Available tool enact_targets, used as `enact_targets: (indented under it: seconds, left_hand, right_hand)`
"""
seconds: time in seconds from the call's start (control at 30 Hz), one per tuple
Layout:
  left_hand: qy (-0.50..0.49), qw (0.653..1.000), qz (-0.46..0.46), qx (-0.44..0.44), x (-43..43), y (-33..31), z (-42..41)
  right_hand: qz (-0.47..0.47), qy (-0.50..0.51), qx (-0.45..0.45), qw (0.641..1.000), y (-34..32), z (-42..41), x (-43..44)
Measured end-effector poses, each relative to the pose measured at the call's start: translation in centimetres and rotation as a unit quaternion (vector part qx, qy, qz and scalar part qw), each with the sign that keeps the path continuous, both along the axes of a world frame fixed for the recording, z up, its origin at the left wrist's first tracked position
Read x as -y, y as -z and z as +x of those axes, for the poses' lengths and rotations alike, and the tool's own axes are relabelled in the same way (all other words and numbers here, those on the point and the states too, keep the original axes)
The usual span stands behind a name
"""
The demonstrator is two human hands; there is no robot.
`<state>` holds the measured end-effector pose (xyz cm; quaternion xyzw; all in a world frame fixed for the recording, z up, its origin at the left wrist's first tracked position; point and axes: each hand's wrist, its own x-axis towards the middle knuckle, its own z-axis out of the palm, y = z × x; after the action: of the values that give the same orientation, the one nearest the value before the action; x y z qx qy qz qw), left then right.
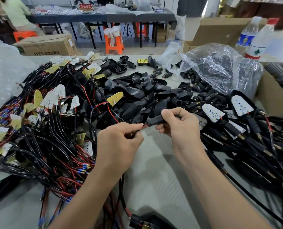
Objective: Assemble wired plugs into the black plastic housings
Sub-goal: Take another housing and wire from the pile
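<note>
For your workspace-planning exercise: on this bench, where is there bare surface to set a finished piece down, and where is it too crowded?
Bare table shows between the forearms, bordered by the wire bundles on the left and the finished lamps on the right. A smaller bare strip lies at the near left corner. The middle, under the black housings, is crowded, as is the plastic bag corner.

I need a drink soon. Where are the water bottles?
In the head view, the two water bottles stand at the far right, behind the clear plastic bag of black parts.
</note>
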<state>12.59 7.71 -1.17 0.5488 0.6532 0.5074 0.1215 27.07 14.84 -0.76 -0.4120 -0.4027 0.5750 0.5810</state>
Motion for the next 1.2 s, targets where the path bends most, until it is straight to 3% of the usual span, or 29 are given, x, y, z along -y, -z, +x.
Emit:
enact_targets:
  seconds: [0.23, 0.43, 0.5, 0.6, 0.73, 0.83, 0.9, 1.03, 1.1, 1.2]
  left_hand:
    - [-0.023, 0.998, 0.0, 0.059, 0.0, -0.6, 0.2]
    - [-0.047, 0.997, -0.063, -0.012, -0.4, -0.3, -0.2]
    - [-0.059, 0.99, -0.118, 0.041, -0.8, -0.2, -0.6]
    - [0.02, 0.968, -0.187, 0.169, -1.1, -0.2, -1.3]
    - [0.082, 0.954, -0.172, 0.233, -1.0, -0.3, -1.5]
    - [0.078, 0.935, -0.14, 0.317, -1.1, -0.4, -1.2]
    - [0.084, 0.91, -0.16, 0.374, -1.2, -0.6, -1.1]
    - [0.1, 0.885, -0.216, 0.401, -1.3, -0.7, -1.1]
    - [0.082, 0.896, -0.202, 0.386, -1.3, -0.6, -0.9]
    - [0.042, 0.954, -0.149, 0.257, -1.0, -0.1, -0.4]
  right_hand:
    - [0.019, -0.012, 0.036, 0.999, 0.1, 0.0, 0.2]
    - [0.019, -0.087, 0.025, 0.996, 0.3, -0.1, 0.1]
    - [0.008, -0.108, 0.011, 0.994, 0.4, 0.0, 0.1]
    - [0.05, -0.129, 0.05, 0.989, 0.1, 0.5, 0.0]
    - [0.067, -0.121, 0.072, 0.988, 0.0, 0.7, -0.1]
    - [0.029, -0.093, 0.02, 0.995, 0.3, 0.5, -0.3]
    - [0.008, -0.073, -0.015, 0.997, 0.4, 0.6, -0.4]
    - [0.02, -0.069, -0.017, 0.997, 0.2, 0.9, -0.4]
    - [0.039, -0.082, 0.005, 0.996, -0.1, 0.9, -0.3]
    - [0.066, -0.099, 0.051, 0.992, -0.1, 0.7, 0.0]
